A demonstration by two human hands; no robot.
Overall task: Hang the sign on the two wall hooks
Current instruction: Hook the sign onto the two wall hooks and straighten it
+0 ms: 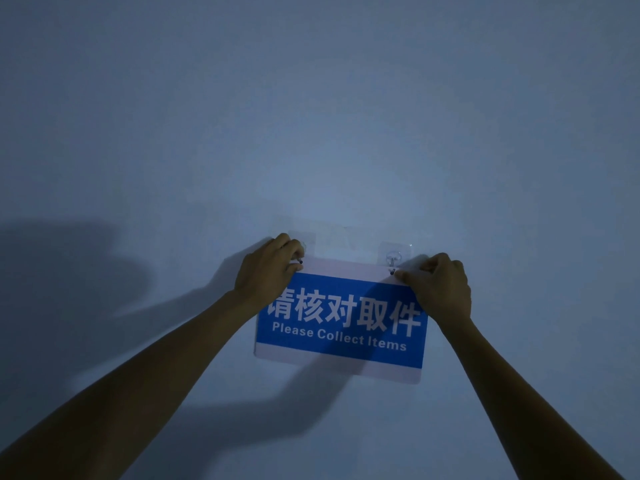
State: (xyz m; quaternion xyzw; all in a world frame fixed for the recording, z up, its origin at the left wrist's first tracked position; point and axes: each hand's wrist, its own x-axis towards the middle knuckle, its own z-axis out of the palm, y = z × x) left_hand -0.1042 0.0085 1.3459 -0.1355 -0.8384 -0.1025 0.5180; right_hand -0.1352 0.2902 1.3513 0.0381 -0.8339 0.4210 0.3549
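pale blue-grey wall (311,116) fills frame, dim light. blue-and-white sign (341,327) at lower centre, flat against wall, slightly tilted. left hand (268,268) pinches its top-left corner, right hand (440,289) pinches top-right. right hook (393,256) clear, just above sign's hole; left hook (304,244) mostly hidden. step: aligning holes to hooks. next likely needs a small lift, then seat both.

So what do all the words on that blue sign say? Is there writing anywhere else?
"请核对取件": big white characters across the blue sign; the left hand covers part of the first character.
"Please Collect Items": smaller white letters beneath them on the same sign.
No other writing shows: the wall and the clear hook on the right are blank.
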